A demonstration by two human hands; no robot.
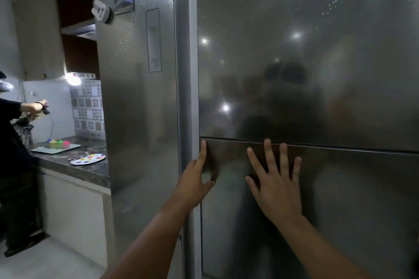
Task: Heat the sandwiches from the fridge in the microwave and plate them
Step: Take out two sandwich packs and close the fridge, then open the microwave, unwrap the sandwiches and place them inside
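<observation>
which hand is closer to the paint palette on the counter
Left. The left hand rests at the left edge of the lower fridge door, on the side toward the paint palette. The right hand lies flat farther right on that door.

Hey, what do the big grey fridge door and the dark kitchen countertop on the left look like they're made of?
The big grey fridge door looks like brushed stainless steel or a steel-look coating: semi-gloss, it mirrors ceiling lights and a blurred figure, with a fine speckled pattern near the top. The dark kitchen countertop looks like polished stone, perhaps granite or marble: mottled veining with a slight sheen, though it could be laminate.
</observation>
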